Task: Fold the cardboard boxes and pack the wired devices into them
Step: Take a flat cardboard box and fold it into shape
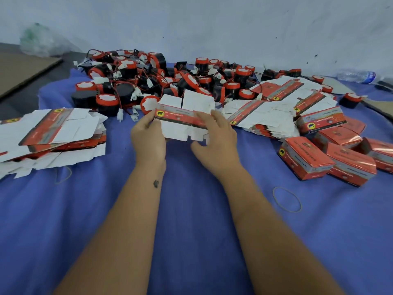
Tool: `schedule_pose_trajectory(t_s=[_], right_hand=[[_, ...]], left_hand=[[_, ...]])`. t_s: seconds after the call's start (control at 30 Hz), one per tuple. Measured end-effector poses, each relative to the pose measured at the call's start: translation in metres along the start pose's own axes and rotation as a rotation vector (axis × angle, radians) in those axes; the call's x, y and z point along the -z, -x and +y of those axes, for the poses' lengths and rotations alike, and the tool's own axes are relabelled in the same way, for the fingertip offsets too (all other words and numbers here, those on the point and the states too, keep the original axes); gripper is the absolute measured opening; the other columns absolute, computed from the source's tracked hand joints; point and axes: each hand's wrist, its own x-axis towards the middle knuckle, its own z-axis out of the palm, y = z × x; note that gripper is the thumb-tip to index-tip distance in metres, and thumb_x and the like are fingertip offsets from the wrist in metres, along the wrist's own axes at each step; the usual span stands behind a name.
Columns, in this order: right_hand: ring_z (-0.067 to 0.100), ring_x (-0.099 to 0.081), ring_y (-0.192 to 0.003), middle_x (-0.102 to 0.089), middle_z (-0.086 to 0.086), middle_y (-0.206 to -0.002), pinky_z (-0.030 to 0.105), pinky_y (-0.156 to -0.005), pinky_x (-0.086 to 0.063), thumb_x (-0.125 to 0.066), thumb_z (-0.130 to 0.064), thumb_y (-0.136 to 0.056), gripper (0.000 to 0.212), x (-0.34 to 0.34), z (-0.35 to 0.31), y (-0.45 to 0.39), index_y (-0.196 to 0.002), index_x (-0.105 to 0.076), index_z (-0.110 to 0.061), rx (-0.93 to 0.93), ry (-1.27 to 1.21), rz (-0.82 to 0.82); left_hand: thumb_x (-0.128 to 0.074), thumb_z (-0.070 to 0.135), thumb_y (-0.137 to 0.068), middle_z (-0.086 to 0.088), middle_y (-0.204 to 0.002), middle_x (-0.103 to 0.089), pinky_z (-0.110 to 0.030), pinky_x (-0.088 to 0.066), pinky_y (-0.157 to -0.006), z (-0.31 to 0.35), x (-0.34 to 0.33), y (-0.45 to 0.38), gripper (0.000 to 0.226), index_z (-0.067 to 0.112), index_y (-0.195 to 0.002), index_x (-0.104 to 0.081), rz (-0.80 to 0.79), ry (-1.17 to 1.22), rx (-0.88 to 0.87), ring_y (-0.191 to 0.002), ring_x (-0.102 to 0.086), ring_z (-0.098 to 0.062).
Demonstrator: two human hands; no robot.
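Both hands hold one flat cardboard box blank [185, 116], red printed band across the middle, white flaps above and below. My left hand [147, 137] grips its left end, thumb on the band. My right hand [214, 135] grips its right end, fingers curled over the band. Behind it lies a heap of black and red wired devices [161, 79] with white connectors. Stacks of flat blanks lie at the left [53, 135] and at the back right [274, 107]. Several folded red boxes [319, 158] stand at the right.
Everything rests on a blue cloth [191, 209]. A rubber band [287, 199] lies on it at the right, another at the left [63, 175]. A plastic bottle [357, 76] lies at the far right by the white wall. Brown cardboard [19, 69] lies far left.
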Motion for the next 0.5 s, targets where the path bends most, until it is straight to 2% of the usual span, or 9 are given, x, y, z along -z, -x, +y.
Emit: schedule_pose_trajectory(t_s=[0.03,0.1,0.17,0.27,0.33,0.4,0.43,0.5], right_hand=[[0.018,-0.037,-0.136,-0.046,-0.001,-0.146,0.039,-0.114,-0.030,-0.065,-0.023,-0.085,0.056,0.001,0.003,0.000,-0.139,-0.051,-0.027,0.004,-0.054,-0.008],[0.007,-0.055,-0.113,-0.064,-0.011,-0.123,0.035,-0.097,-0.047,-0.062,-0.030,-0.092,0.035,0.003,0.004,0.001,-0.127,-0.062,-0.032,-0.006,-0.171,-0.027],[0.005,-0.060,-0.100,-0.070,-0.014,-0.108,0.033,-0.086,-0.051,-0.055,-0.036,-0.097,0.025,0.004,0.002,0.003,-0.120,-0.067,-0.034,-0.049,-0.197,-0.055],[0.022,-0.060,-0.089,-0.069,-0.002,-0.095,0.036,-0.070,-0.048,-0.043,-0.033,-0.103,0.027,0.003,0.002,0.002,-0.116,-0.066,-0.026,-0.038,0.021,-0.065],[0.027,-0.056,-0.085,-0.065,0.004,-0.092,0.036,-0.064,-0.041,-0.037,-0.028,-0.104,0.028,0.003,0.003,0.000,-0.110,-0.062,-0.018,-0.067,0.113,-0.012],[0.025,-0.050,-0.079,-0.060,0.003,-0.084,0.034,-0.060,-0.032,-0.037,-0.027,-0.104,0.024,0.006,0.005,-0.001,-0.100,-0.059,-0.016,-0.125,0.054,0.127],[0.021,-0.047,-0.074,-0.055,-0.001,-0.078,0.033,-0.059,-0.029,-0.039,-0.027,-0.103,0.024,0.009,0.006,-0.001,-0.092,-0.058,-0.016,-0.176,-0.035,0.212],[0.012,-0.036,-0.061,-0.043,-0.005,-0.065,0.029,-0.054,-0.027,-0.043,-0.026,-0.102,0.032,0.016,0.009,-0.003,-0.073,-0.046,-0.015,-0.280,-0.254,0.370]], left_hand=[[-0.048,0.004,-0.099,0.002,-0.097,-0.073,-0.022,-0.056,-0.060,0.000,0.000,-0.001,0.033,0.013,-0.124,-0.068,0.014,0.038,0.004,-0.082,-0.068,-0.012],[-0.050,0.008,-0.100,-0.005,-0.106,-0.073,-0.019,-0.054,-0.060,0.001,0.001,-0.001,0.030,0.013,-0.124,-0.068,0.027,0.118,0.018,-0.090,-0.069,-0.014],[-0.052,0.012,-0.101,-0.007,-0.113,-0.071,-0.018,-0.055,-0.062,0.003,0.001,0.000,0.027,0.017,-0.123,-0.067,0.031,0.179,0.025,-0.096,-0.069,-0.016],[-0.052,0.018,-0.101,0.001,-0.110,-0.072,-0.019,-0.055,-0.065,0.004,-0.001,0.004,0.026,0.025,-0.119,-0.069,-0.005,0.159,0.014,-0.095,-0.067,-0.014],[-0.051,0.020,-0.102,0.011,-0.114,-0.069,-0.025,-0.056,-0.083,0.004,-0.003,0.007,0.025,0.033,-0.117,-0.067,-0.057,0.042,-0.044,-0.105,-0.064,-0.014],[-0.052,0.019,-0.101,0.013,-0.134,-0.060,-0.030,-0.048,-0.104,0.003,-0.003,0.009,0.025,0.036,-0.114,-0.066,-0.133,-0.061,-0.149,-0.123,-0.056,-0.008],[-0.053,0.020,-0.101,0.014,-0.143,-0.053,-0.026,-0.043,-0.107,0.003,-0.003,0.012,0.025,0.037,-0.113,-0.065,-0.191,-0.115,-0.219,-0.126,-0.050,0.003],[-0.056,0.026,-0.098,0.022,-0.148,-0.043,-0.013,-0.034,-0.105,0.003,-0.003,0.019,0.022,0.043,-0.111,-0.064,-0.346,-0.260,-0.375,-0.125,-0.038,0.018]])
